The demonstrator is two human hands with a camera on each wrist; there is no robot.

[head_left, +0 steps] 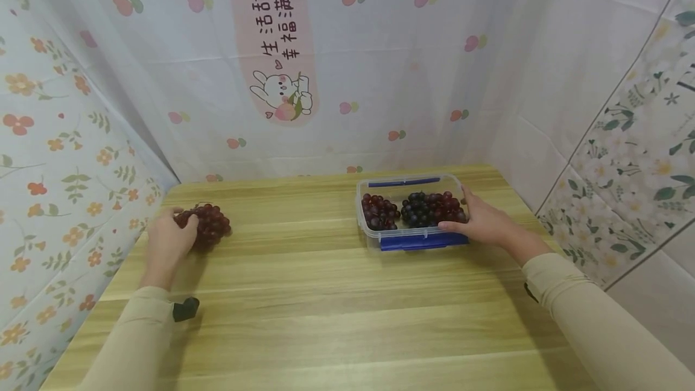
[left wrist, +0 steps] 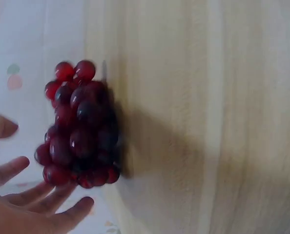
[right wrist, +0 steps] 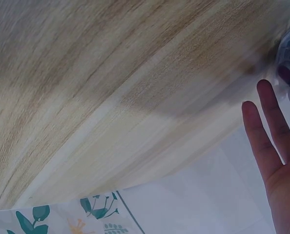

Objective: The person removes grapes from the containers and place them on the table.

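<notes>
A bunch of dark red grapes (head_left: 209, 225) sits on the table at the left. My left hand (head_left: 169, 239) is at its left side; in the left wrist view the fingers of this left hand (left wrist: 32, 200) are spread and loosely bent, fingertips right at the lower grapes (left wrist: 81, 131). On the right stands a clear plastic container (head_left: 374, 235) with blue latches and no lid on it. My right hand (head_left: 485, 221) grips its right end, thumb over the front rim. Two fingers of the right hand (right wrist: 277, 141) stick out straight in the right wrist view.
Inside the container lie red grapes (head_left: 380, 211) at the left, black grapes (head_left: 415, 210) in the middle and more red grapes (head_left: 446, 206) at the right. The wooden table (head_left: 304, 294) is bordered by printed cloth (head_left: 336, 77) behind and at both sides.
</notes>
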